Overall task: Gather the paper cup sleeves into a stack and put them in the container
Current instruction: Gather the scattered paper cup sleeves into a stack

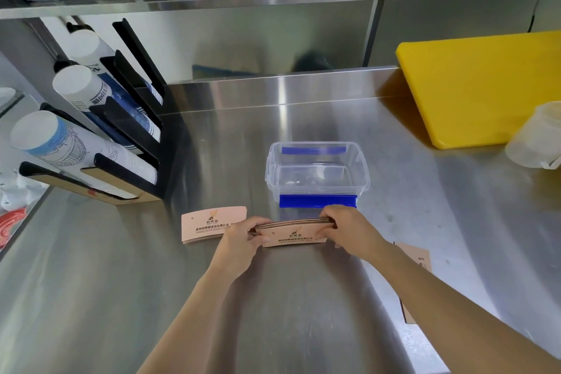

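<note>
Both hands, left hand [243,240] and right hand [346,229], grip clamped on sleeve stack [293,232], just before empty container [317,171]. Square edges first; second pile [212,226] waits left on table [303,297].

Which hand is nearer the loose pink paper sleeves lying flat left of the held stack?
Left. The left hand sits just right of the loose pink paper sleeves; the right hand is farther right, across the held stack.
</note>
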Motion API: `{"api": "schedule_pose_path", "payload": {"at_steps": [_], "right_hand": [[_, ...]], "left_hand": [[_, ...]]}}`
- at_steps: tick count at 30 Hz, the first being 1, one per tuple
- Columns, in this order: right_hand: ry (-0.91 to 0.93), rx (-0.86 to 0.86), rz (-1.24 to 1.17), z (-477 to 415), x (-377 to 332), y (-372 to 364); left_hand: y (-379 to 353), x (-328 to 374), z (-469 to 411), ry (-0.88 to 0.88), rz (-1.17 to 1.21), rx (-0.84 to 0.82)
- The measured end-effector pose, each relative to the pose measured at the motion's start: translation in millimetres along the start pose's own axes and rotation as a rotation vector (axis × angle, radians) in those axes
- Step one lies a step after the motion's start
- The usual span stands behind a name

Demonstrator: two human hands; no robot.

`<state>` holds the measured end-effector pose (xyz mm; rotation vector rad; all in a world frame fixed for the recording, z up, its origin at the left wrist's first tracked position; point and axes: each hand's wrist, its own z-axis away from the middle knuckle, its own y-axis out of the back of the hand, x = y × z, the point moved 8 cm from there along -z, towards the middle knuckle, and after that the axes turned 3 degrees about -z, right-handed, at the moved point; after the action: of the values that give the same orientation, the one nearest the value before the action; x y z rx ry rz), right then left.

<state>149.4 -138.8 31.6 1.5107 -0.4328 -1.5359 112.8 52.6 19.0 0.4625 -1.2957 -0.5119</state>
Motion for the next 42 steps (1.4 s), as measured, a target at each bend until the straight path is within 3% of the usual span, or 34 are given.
{"api": "schedule_pose_path", "payload": {"at_steps": [12, 20, 26, 31, 36, 39, 42], "right_hand": [[-0.119, -0.053, -0.170, 24, 40, 28], [-0.357, -0.264, 0.353, 62, 119, 44], [-0.420, -0.178, 0.507, 73, 130, 44], [-0.392, -0.284, 0.150, 76, 130, 30], [-0.318, -0.008, -0.262, 60, 87, 52], [-0.316, 0.152, -0.378, 50, 71, 58], [-0.333, 0.201, -0.413, 52, 71, 45]], "left_hand": [[-29, 34, -6, -0.047, -0.033, -0.016], [-52, 59, -6, -0.067, -0.022, -0.011], [-63, 66, -5, -0.047, -0.012, 0.010], [-57, 63, -6, -0.017, -0.024, 0.033], [-34, 44, -2, 0.044, 0.024, 0.068], [-25, 34, -2, 0.067, 0.067, 0.075], [-32, 31, 0, 0.063, 0.053, 0.011]]}}
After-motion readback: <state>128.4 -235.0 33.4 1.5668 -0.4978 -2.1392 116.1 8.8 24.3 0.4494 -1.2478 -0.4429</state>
